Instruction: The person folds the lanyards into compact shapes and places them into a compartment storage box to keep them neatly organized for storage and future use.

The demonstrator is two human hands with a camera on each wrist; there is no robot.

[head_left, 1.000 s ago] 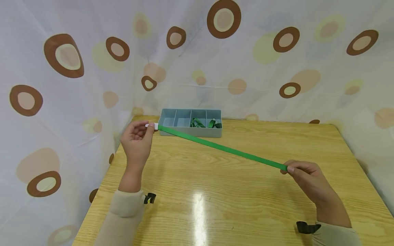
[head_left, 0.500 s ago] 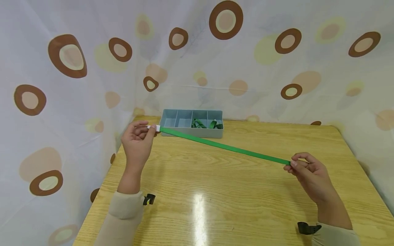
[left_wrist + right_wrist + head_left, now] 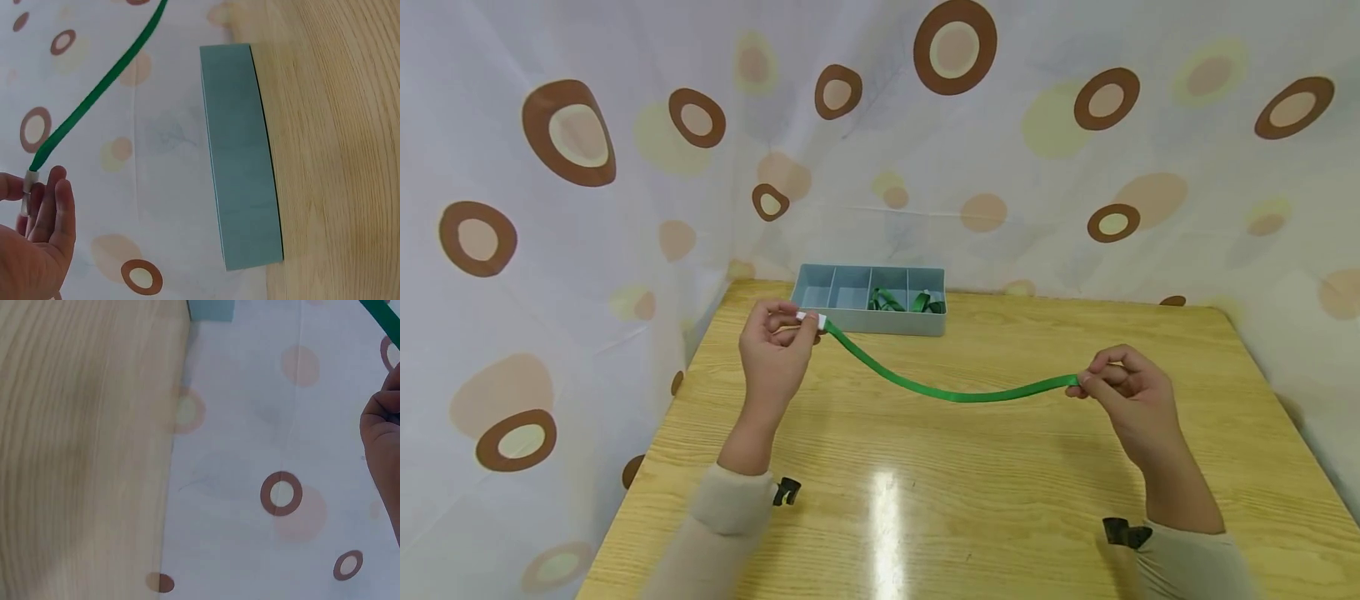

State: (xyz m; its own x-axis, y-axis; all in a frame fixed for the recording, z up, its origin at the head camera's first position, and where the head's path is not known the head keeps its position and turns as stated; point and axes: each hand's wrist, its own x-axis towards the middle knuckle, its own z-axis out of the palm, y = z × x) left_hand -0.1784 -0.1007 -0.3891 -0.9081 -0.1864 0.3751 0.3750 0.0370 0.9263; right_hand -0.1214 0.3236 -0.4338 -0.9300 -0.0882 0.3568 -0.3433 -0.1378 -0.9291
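A green lanyard (image 3: 951, 397) with a white clip end (image 3: 822, 323) hangs in a sagging curve between my two hands, above the table. My left hand (image 3: 773, 354) pinches the white clip between thumb and fingers; the left wrist view also shows this clip (image 3: 30, 181), with a narrow piece projecting below it. The right hand (image 3: 1138, 412) pinches the green far end of the lanyard between thumb and forefinger, its other fingers loosely bent. In the right wrist view only part of that hand (image 3: 384, 431) shows at the right edge, below a bit of green lanyard (image 3: 382, 317).
A blue-grey box (image 3: 880, 322) with several compartments stands at the back of the wooden table (image 3: 985, 483), behind the lanyard. Green lanyards (image 3: 887, 302) lie in its two right compartments. A patterned curtain (image 3: 880, 167) rises directly behind the table and along its sides.
The lanyard was stretched nearly straight and now sags. My left hand has moved to the right, and the right hand has moved left and farther from me, bringing the ends closer together.
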